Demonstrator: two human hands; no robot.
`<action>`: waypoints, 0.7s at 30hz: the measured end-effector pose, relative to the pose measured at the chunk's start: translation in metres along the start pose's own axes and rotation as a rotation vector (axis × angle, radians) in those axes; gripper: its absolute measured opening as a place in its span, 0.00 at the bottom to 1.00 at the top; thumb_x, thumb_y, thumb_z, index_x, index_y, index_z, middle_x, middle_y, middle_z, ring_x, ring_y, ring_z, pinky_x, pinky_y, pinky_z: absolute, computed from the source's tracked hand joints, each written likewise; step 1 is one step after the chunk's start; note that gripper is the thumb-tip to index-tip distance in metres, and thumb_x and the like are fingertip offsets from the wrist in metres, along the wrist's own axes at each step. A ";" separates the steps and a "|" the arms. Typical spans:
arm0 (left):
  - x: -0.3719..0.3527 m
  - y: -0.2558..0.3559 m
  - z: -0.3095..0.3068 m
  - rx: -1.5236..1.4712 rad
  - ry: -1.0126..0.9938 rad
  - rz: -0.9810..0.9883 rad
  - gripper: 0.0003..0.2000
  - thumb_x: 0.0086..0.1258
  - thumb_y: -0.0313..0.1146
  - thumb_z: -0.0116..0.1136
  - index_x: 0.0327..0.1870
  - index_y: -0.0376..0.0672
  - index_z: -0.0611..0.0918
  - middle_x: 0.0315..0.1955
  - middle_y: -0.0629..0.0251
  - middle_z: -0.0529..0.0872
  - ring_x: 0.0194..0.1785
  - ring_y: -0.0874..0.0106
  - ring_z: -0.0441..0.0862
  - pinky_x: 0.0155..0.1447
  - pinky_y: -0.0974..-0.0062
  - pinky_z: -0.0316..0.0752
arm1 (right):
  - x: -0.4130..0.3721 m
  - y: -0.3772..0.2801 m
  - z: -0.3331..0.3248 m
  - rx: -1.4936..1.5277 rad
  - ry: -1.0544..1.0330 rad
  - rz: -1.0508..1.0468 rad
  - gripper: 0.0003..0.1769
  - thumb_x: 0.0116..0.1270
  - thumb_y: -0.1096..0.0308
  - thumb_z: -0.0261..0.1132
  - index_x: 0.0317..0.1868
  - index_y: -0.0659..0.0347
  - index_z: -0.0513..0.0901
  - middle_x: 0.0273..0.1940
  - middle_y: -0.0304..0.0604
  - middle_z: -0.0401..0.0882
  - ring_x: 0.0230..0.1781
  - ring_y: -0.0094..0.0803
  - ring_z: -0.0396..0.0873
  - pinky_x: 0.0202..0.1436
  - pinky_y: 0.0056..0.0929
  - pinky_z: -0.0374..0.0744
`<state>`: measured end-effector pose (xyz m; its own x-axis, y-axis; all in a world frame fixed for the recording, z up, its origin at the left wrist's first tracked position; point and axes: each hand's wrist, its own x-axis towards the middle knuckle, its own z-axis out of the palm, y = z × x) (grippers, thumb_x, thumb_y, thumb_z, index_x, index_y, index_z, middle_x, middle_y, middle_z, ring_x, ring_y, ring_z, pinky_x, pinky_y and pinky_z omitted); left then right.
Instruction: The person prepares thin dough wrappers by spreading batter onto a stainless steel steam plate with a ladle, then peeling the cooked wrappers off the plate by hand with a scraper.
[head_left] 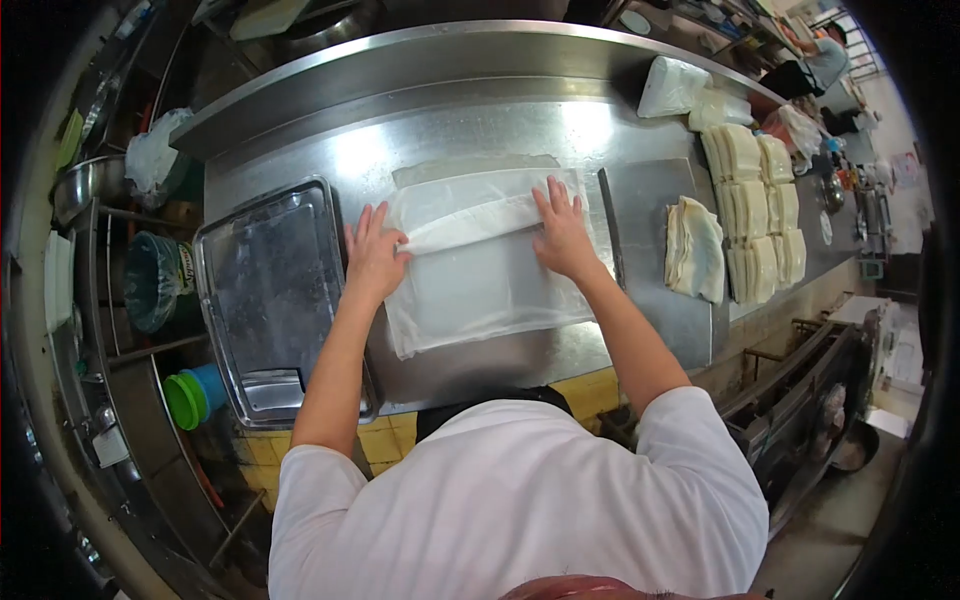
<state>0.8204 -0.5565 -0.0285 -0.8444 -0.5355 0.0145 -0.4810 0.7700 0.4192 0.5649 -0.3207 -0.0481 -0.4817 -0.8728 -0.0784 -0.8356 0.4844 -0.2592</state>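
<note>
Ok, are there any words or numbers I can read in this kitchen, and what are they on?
None can be read.
Label on the dark bucket left of the tray: some print, too small and blurred to read.
Papers at the far right edge: too blurred to read.
White sheet under the left hand and right hand, and the steel counter: no writing shows.

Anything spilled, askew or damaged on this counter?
No spill or damage. The left hand and right hand press a thin white sheet; only the rumpled white folded piece beside the neat folded stacks looks untidy.
</note>
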 end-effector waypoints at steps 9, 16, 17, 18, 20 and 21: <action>-0.009 0.012 -0.023 -0.201 0.359 0.100 0.04 0.68 0.28 0.66 0.40 0.40 0.86 0.69 0.54 0.76 0.76 0.50 0.65 0.76 0.54 0.63 | 0.008 0.047 -0.007 0.004 0.278 0.125 0.15 0.64 0.71 0.62 0.51 0.59 0.86 0.68 0.50 0.77 0.77 0.56 0.63 0.80 0.65 0.54; -0.095 0.030 -0.039 -0.097 0.231 0.166 0.02 0.64 0.26 0.67 0.35 0.40 0.85 0.69 0.52 0.74 0.76 0.45 0.64 0.77 0.51 0.61 | -0.098 0.033 -0.015 -0.021 0.338 -0.028 0.10 0.62 0.72 0.63 0.42 0.58 0.86 0.66 0.49 0.78 0.72 0.54 0.67 0.80 0.66 0.53; -0.115 0.035 -0.041 -0.099 0.182 0.164 0.03 0.64 0.26 0.68 0.34 0.40 0.85 0.70 0.52 0.74 0.76 0.45 0.63 0.78 0.50 0.60 | -0.122 0.029 -0.013 -0.022 0.338 -0.038 0.09 0.61 0.73 0.63 0.42 0.58 0.86 0.66 0.49 0.78 0.72 0.54 0.67 0.81 0.66 0.53; -0.137 0.040 -0.042 -0.099 0.130 0.162 0.03 0.63 0.27 0.69 0.33 0.40 0.85 0.70 0.52 0.74 0.77 0.45 0.62 0.79 0.50 0.59 | -0.148 0.023 -0.011 -0.023 0.337 -0.045 0.09 0.60 0.73 0.64 0.41 0.59 0.86 0.67 0.48 0.78 0.72 0.54 0.67 0.81 0.66 0.53; -0.182 0.051 -0.042 -0.082 -0.051 0.110 0.04 0.61 0.28 0.69 0.34 0.40 0.89 0.72 0.51 0.71 0.78 0.45 0.61 0.79 0.51 0.58 | -0.200 0.010 -0.007 0.032 0.278 -0.015 0.12 0.58 0.74 0.65 0.43 0.60 0.86 0.69 0.51 0.75 0.74 0.57 0.65 0.80 0.66 0.54; -0.202 0.055 -0.039 -0.069 -0.053 0.127 0.04 0.61 0.28 0.69 0.34 0.40 0.89 0.72 0.51 0.71 0.78 0.45 0.61 0.79 0.51 0.58 | -0.224 0.004 -0.001 0.039 0.294 -0.003 0.12 0.58 0.74 0.65 0.43 0.60 0.86 0.69 0.51 0.75 0.74 0.57 0.65 0.80 0.66 0.54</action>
<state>0.9731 -0.4194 0.0272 -0.9095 -0.4150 0.0247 -0.3538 0.8037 0.4785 0.6695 -0.1232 -0.0309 -0.5396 -0.8170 0.2036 -0.8293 0.4739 -0.2961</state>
